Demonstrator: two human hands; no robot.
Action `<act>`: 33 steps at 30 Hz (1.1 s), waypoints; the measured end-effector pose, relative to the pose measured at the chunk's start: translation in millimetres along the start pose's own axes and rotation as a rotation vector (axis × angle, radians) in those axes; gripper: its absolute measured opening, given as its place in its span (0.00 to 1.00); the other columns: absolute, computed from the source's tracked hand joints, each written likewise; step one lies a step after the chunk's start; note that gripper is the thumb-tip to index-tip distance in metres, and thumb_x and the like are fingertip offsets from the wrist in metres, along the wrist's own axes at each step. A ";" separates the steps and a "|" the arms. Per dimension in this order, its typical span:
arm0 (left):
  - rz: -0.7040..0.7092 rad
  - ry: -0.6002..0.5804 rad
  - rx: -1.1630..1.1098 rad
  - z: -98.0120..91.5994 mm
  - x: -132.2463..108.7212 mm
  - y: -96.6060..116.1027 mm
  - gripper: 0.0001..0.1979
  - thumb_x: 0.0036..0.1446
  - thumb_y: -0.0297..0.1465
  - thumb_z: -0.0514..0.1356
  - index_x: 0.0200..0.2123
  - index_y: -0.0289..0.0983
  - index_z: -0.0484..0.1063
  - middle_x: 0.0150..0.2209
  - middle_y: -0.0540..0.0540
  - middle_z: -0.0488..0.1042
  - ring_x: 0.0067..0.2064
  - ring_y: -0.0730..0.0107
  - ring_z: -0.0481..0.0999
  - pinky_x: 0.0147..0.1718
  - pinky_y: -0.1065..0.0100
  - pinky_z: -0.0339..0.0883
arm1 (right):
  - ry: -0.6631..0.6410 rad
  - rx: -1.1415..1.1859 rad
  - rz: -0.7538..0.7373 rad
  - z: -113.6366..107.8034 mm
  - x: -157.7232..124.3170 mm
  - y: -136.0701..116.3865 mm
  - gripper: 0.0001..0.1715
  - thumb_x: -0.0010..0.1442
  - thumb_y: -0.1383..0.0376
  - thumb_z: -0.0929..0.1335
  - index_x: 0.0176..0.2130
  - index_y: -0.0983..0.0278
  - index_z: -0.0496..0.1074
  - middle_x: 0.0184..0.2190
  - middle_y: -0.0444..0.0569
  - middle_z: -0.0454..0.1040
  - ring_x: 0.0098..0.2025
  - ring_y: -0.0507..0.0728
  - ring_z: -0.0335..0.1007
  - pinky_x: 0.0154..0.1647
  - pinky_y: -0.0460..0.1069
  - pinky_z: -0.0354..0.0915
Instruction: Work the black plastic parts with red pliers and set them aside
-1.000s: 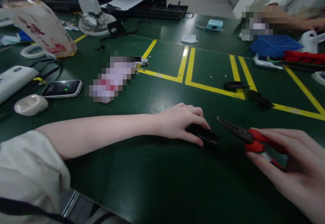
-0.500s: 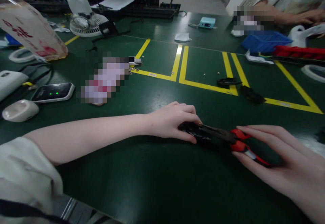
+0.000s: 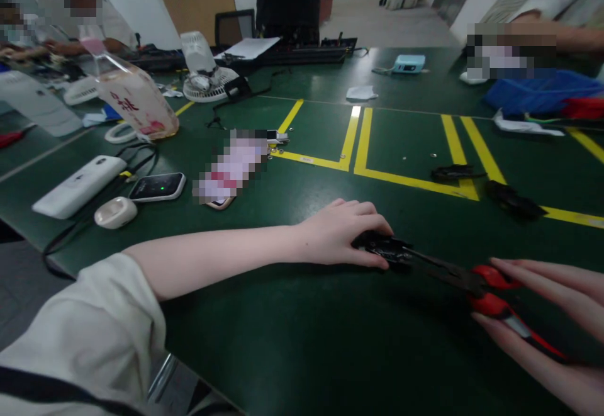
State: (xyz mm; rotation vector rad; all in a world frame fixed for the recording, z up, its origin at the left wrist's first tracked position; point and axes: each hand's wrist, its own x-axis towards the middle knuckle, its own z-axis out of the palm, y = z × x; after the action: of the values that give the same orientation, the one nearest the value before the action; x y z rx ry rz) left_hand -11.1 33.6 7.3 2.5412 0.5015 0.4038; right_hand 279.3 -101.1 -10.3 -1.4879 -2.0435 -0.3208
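Low over the green table, my left hand grips a small black part between thumb and fingers; what kind of part it is I cannot make out. My right hand, at the right edge, holds long-nose pliers by their red handles. The dark jaws point left toward the black part, their tips at or very near its right end; whether they touch it I cannot tell. Two similar black parts, one by the yellow tape and another to its right, lie farther back.
Left of centre lies a phone, with several small rings beside it. Farther left are a white power bank, a small device with a green light, an earbud case and a bottle. A blue bin stands back right, near another person's arm.
The head view has turned left and up, so table things appear shifted right and down. The plier tips, earlier over the black part, now sit at its right end, farther from my left hand.
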 end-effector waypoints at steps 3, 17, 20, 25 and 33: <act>-0.044 0.023 0.080 -0.8 2.5 -0.2 0.23 0.61 0.44 0.62 0.52 0.36 0.67 0.49 0.45 0.73 0.50 0.62 0.73 0.45 0.64 0.60 | -0.017 0.039 -0.157 -0.1 1.0 -1.3 0.36 0.55 0.57 0.73 0.61 0.52 0.67 0.49 0.54 0.76 0.43 0.65 0.75 0.46 0.60 0.71; -0.317 0.263 0.362 -14.0 90.7 -75.6 0.19 0.63 0.43 0.58 0.49 0.35 0.70 0.47 0.41 0.73 0.51 0.55 0.71 0.47 0.60 0.61 | -0.175 0.142 -0.251 -0.9 14.4 -30.5 0.27 0.61 0.62 0.69 0.58 0.65 0.66 0.48 0.56 0.76 0.49 0.61 0.73 0.45 0.56 0.74; -0.327 0.274 0.395 -12.2 107.6 -77.5 0.18 0.63 0.42 0.58 0.50 0.36 0.69 0.48 0.40 0.73 0.52 0.53 0.71 0.50 0.57 0.60 | -0.205 0.227 -0.202 -2.9 17.0 -35.1 0.25 0.60 0.63 0.69 0.55 0.68 0.68 0.46 0.58 0.76 0.47 0.61 0.74 0.44 0.56 0.74; -0.309 0.335 0.444 -3.8 126.6 -60.9 0.24 0.64 0.43 0.55 0.58 0.37 0.62 0.57 0.38 0.67 0.60 0.52 0.64 0.57 0.55 0.53 | -0.312 0.358 -0.134 -2.9 18.0 -40.7 0.24 0.59 0.61 0.69 0.53 0.70 0.70 0.46 0.60 0.76 0.47 0.63 0.72 0.47 0.59 0.71; -0.115 0.205 0.336 37.0 175.1 -21.1 0.24 0.64 0.39 0.56 0.59 0.34 0.63 0.56 0.40 0.70 0.58 0.56 0.67 0.59 0.56 0.50 | -0.448 0.410 -0.268 5.5 19.4 -45.3 0.29 0.63 0.54 0.66 0.54 0.73 0.69 0.47 0.59 0.75 0.48 0.63 0.68 0.49 0.58 0.65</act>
State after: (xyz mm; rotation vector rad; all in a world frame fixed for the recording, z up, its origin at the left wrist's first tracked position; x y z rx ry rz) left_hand 152.5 108.7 -2.3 2.7862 0.8514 0.5836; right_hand 231.6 -98.9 3.0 -1.1015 -2.4739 0.3482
